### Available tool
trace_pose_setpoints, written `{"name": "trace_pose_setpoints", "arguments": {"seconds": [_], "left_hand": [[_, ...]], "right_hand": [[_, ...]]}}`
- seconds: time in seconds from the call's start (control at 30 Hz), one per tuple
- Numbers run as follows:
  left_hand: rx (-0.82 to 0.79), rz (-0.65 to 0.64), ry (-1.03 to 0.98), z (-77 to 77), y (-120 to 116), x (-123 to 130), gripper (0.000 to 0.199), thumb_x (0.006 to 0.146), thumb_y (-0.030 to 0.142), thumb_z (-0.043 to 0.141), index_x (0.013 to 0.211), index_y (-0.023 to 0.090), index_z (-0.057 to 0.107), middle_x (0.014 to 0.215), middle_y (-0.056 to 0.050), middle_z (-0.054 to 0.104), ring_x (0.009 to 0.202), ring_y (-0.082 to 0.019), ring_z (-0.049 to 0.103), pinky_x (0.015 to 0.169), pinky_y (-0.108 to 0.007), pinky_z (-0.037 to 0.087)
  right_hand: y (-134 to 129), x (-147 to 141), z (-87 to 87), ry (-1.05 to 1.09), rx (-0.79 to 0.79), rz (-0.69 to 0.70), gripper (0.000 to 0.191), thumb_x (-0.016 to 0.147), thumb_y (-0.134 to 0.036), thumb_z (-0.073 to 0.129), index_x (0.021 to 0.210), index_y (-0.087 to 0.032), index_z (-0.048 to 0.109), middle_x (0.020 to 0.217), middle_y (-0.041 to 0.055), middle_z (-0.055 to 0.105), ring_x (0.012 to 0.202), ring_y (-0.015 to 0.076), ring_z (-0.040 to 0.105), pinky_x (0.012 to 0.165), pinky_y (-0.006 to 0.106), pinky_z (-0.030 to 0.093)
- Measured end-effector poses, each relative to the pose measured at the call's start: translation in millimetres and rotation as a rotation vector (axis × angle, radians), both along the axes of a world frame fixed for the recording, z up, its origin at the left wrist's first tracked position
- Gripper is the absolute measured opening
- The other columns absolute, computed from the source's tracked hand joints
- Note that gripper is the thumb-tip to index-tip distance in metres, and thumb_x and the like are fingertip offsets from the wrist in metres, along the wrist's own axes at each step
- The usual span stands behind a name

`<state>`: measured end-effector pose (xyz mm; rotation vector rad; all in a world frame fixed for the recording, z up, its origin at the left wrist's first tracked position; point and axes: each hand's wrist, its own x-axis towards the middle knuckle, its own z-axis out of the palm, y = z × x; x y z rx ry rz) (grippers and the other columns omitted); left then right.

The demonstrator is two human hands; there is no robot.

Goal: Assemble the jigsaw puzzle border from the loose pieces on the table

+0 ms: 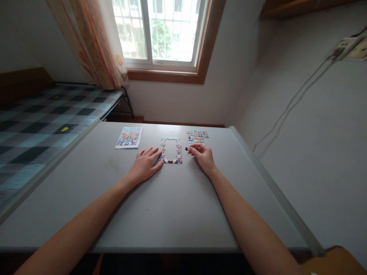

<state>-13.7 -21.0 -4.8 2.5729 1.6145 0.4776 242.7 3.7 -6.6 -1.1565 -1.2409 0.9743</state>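
Note:
A rectangular puzzle border (179,151) lies on the table, its pieces joined around a bare middle. My left hand (146,163) rests flat with fingers spread, its fingertips at the border's left edge. Between the thumb and fingers of my right hand (202,156) is a small dark puzzle piece (186,149), just right of the border. Loose puzzle pieces (197,135) lie in a pile beyond my right hand, which partly hides the near ones. A printed picture sheet (129,137) lies to the left, beyond my left hand.
The grey table (172,214) extends beneath both forearms. A bed with a checked cover (51,114) stands at the left, below a curtain (91,42). A window is ahead, and a cable (289,105) hangs down the right wall.

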Motion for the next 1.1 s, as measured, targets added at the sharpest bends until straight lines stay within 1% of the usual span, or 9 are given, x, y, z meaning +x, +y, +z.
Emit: {"name": "trace_pose_setpoints", "arguments": {"seconds": [0.23, 0.57, 0.77, 0.93, 1.1], "left_hand": [[-0.001, -0.002, 0.013, 0.4, 0.2, 0.0, 0.051, 0.091, 0.049, 0.039, 0.136, 0.027, 0.046, 0.144, -0.004, 0.043, 0.136, -0.026, 0.032, 0.112, -0.046, 0.023], [-0.005, 0.000, 0.002, 0.5, -0.1, 0.1, 0.050, 0.091, 0.048, 0.039, 0.136, 0.028, 0.047, 0.144, -0.004, 0.044, 0.136, -0.026, 0.032, 0.112, -0.047, 0.023], [-0.007, -0.001, -0.006, 0.3, 0.3, 0.1, 0.050, 0.090, 0.048, 0.040, 0.135, 0.029, 0.047, 0.144, -0.003, 0.044, 0.136, -0.026, 0.032, 0.112, -0.047, 0.023], [-0.014, 0.000, -0.005, 0.2, 0.8, 0.2, 0.050, 0.090, 0.048, 0.040, 0.136, 0.029, 0.046, 0.144, -0.003, 0.044, 0.136, -0.026, 0.032, 0.112, -0.048, 0.022], [-0.007, -0.002, -0.005, 0.1, 0.5, 0.3, 0.050, 0.090, 0.048, 0.040, 0.136, 0.028, 0.047, 0.144, -0.004, 0.044, 0.136, -0.027, 0.032, 0.112, -0.048, 0.022]], "right_hand": [[0.6, 0.7, -1.4, 0.028, -0.020, 0.016, 0.031, 0.065, -0.041, 0.072, 0.080, -0.015, 0.066, 0.068, 0.0045, 0.069, 0.068, 0.0179, 0.067, 0.063, 0.029, 0.050], [1.3, 0.4, -3.7, -0.003, 0.010, 0.025, 0.029, 0.066, -0.040, 0.071, 0.080, -0.016, 0.067, 0.068, 0.0036, 0.070, 0.068, 0.0171, 0.067, 0.066, 0.030, 0.052], [2.3, 0.6, -6.2, -0.003, 0.011, 0.011, 0.033, 0.065, -0.040, 0.071, 0.087, -0.016, 0.069, 0.071, 0.0035, 0.071, 0.069, 0.0174, 0.067, 0.071, 0.033, 0.053], [3.1, 0.5, -7.7, -0.020, 0.012, 0.014, 0.025, 0.066, -0.038, 0.069, 0.080, -0.017, 0.071, 0.074, 0.0043, 0.071, 0.070, 0.0175, 0.067, 0.071, 0.033, 0.053], [1.9, -1.1, -5.2, -0.030, 0.015, 0.027, 0.022, 0.067, -0.036, 0.067, 0.078, -0.017, 0.069, 0.074, 0.0040, 0.071, 0.070, 0.0169, 0.066, 0.070, 0.032, 0.053]]}}
